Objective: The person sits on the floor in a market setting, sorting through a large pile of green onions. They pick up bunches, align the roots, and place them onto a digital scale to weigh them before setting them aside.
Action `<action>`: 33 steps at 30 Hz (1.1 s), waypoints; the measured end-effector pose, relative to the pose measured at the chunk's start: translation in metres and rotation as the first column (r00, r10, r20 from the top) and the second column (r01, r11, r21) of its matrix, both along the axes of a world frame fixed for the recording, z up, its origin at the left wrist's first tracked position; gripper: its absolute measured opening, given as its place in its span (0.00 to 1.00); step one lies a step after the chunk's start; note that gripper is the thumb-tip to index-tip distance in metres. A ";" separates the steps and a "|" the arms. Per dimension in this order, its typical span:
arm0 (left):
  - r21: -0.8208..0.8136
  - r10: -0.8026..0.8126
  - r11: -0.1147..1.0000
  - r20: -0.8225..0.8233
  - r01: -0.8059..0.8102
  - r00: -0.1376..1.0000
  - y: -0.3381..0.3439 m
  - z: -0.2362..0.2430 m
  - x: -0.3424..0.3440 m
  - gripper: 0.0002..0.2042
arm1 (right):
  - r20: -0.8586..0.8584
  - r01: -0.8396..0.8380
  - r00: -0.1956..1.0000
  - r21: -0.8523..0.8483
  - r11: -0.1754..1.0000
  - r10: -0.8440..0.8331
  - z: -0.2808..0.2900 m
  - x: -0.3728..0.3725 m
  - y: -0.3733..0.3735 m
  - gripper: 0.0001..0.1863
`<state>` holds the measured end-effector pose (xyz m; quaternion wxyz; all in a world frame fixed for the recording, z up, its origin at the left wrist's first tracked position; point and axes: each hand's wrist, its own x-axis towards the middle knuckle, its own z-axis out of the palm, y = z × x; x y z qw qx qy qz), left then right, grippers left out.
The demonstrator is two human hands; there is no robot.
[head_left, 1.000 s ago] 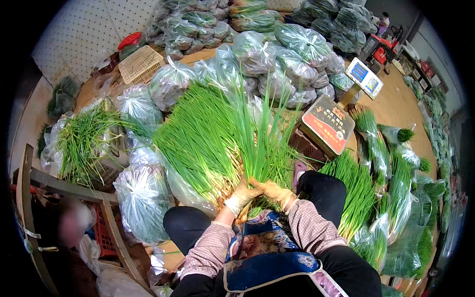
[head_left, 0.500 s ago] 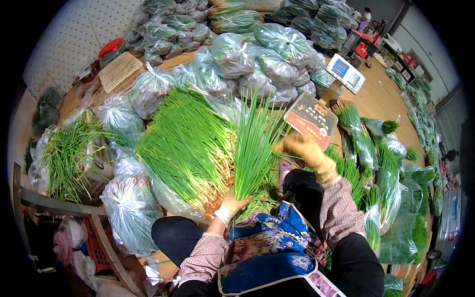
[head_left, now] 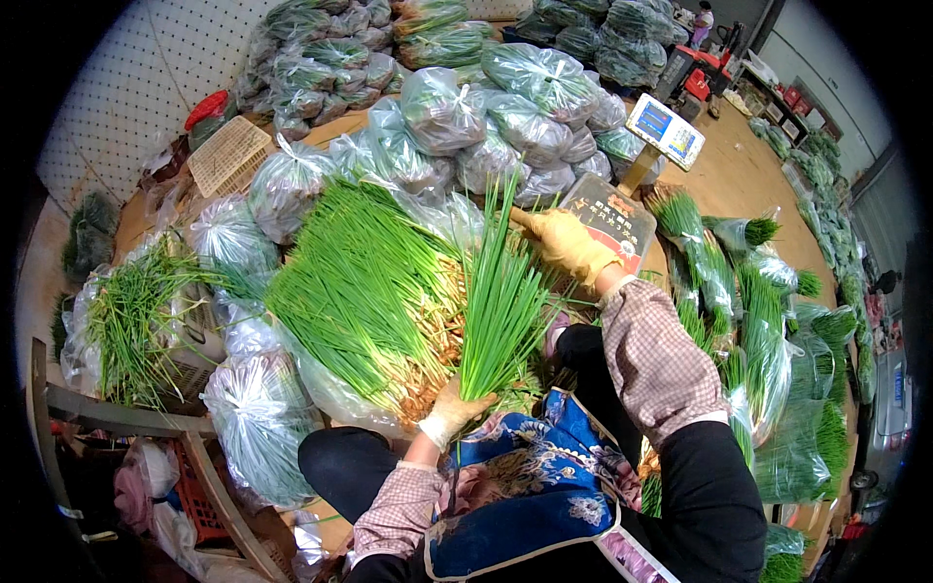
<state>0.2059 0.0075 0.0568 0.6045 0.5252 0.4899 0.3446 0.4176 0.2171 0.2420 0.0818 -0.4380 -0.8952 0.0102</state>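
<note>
My left hand (head_left: 453,408), in a pale glove, is closed round the base of a bunch of green onions (head_left: 496,325), which stands with its leaves pointing away from me. My right hand (head_left: 569,245), in a yellowish glove, reaches to the upper right side of that bunch. Its fingers are pressed together beside the leaf tips; whatever they pinch is too small to make out. Left of the bunch, a broad pile of green onions (head_left: 355,277) lies on clear plastic, its brownish root ends toward my left hand.
A digital scale (head_left: 665,131) stands beyond my right hand, its plate (head_left: 622,219) close by. Filled plastic bags (head_left: 442,112) are stacked ahead. Bagged green onions (head_left: 763,335) lie at the right. Loose leaves (head_left: 141,311) cover a crate at the left, near a wooden frame (head_left: 209,476).
My right hand has moved left and away from me, up to the bunch's leaf tips. My left hand keeps its hold on the bunch, whose leaves have shifted slightly.
</note>
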 end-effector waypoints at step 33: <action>-0.152 -0.093 0.981 0.176 0.120 0.980 -0.020 0.029 0.002 0.24 | -0.258 0.175 0.941 -0.179 0.968 -0.218 0.023 0.042 0.009 0.19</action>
